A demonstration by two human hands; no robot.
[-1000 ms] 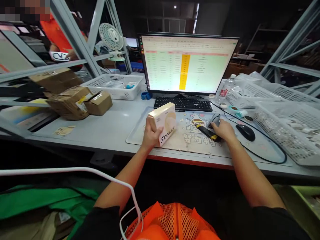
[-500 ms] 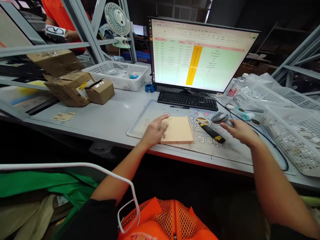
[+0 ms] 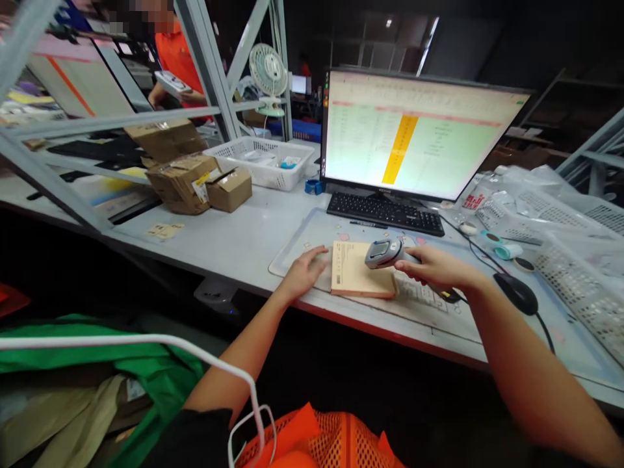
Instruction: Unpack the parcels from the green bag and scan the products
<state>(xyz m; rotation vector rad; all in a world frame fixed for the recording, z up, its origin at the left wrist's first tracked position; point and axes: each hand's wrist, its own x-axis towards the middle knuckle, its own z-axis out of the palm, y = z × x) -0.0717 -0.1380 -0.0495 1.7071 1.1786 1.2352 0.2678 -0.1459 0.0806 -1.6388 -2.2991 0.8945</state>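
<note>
Evidently flat on its broad side, the cream box [image 3: 358, 276] lies on the printed mat [image 3: 287, 253] near the front edge of the surface [image 3: 273, 214], small print running along the left part of its upper face. Over its right part sits the head of a grey scanner [image 3: 384, 252], facing left (whether it touches the box, I cannot tell). The right hand [image 3: 433, 266] is closed around the scanner's handle, thumb along the near side, its forearm slanting in from the lower right. On the opposite side, the left hand [image 3: 303, 274] holds nothing; it is palm down, fingers loosely spread and reaching forward just beside the box's left edge, the forearm rising from the lower left. Partly hidden under the right hand is a black-and-yellow tool [image 3: 447, 296]. Beyond the box come a pen [image 3: 369, 224], a black keyboard [image 3: 385, 213] and a lit monitor [image 3: 433, 143]. A black mouse [image 3: 515, 294] rests to the right, near the right forearm.
</note>
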